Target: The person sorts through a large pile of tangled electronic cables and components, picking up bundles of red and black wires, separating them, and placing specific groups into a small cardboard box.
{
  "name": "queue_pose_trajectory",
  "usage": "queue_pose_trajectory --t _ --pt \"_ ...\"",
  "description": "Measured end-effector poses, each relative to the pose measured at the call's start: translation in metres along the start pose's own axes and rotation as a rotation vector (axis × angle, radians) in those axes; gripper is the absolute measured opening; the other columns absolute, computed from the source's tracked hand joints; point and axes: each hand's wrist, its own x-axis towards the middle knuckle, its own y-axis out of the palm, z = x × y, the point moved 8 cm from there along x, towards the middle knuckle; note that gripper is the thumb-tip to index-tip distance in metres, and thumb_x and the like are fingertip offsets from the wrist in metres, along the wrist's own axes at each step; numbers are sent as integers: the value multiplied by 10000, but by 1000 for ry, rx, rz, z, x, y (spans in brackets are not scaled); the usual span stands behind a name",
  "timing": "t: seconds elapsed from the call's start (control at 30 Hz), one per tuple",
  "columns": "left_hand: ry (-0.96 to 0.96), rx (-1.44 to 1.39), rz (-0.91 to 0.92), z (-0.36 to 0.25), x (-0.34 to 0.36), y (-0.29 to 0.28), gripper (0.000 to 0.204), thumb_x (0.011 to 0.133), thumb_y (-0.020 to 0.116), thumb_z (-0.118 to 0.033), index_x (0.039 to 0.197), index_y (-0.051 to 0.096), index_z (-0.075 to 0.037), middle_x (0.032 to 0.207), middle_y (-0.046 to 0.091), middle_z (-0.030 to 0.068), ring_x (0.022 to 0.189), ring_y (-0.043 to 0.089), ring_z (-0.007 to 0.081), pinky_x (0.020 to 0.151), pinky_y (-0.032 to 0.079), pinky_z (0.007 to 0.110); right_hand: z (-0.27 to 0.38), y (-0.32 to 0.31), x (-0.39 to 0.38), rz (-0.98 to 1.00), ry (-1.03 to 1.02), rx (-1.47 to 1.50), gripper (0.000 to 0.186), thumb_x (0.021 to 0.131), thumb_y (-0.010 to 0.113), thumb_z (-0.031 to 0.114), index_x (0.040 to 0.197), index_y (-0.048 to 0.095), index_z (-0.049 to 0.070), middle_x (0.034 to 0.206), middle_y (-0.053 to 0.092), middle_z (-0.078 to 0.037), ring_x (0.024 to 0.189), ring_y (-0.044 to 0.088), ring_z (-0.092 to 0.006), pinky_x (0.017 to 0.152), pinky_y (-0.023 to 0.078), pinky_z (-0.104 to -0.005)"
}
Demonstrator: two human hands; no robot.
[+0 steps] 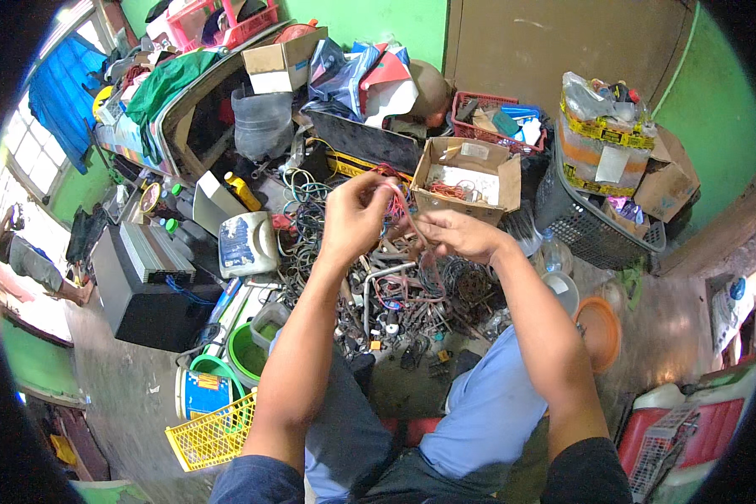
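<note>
Both of my hands are raised over a large heap of tangled wires and metal parts (386, 294) on the floor. A thin pinkish-red wire (405, 206) runs between them and hangs in a loop below. My left hand (357, 214) is closed, pinching the wire near its upper end between thumb and fingers. Lower and to the right, my right hand (462, 237) has its fingers closed round the same wire. Just beyond my hands stands an open cardboard box (504, 181) with reddish wires inside.
Left of the heap are a white-and-blue jerrycan (249, 244), a black box (147, 294), a green bucket (248, 349) and a yellow basket (214, 433). On the right stand a loaded grey crate (563, 218) and an orange basin (601, 332). A red basket (470, 130) sits behind.
</note>
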Motion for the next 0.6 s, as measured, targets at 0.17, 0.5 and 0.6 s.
queue_pose_trajectory --t 0.17,0.5,0.6 --pt "-233 -160 -173 32 -12 -50 202 990 603 -142 891 712 -3 670 605 3 620 545 49 531 430 248 25 29 -22 418 -124 18 612 1013 559 504 1374 579 11 921 680 -62 879 644 -159 816 517 -325" --pt "-16 -924 -1084 95 -26 -182 207 1032 471 -177 940 524 0 730 580 128 604 630 237 603 570 345 -32 -121 -56 -568 185 -929 213 916 675 195 1088 751 96 948 743 -185 943 718 -300 838 530 -405" --pt "132 -746 -1120 81 -32 -197 215 1057 471 -151 935 531 15 768 590 105 684 647 223 683 579 355 -17 -176 -103 -1086 -45 -787 248 961 632 245 1012 745 30 859 743 -164 818 733 -272 747 546 -407"
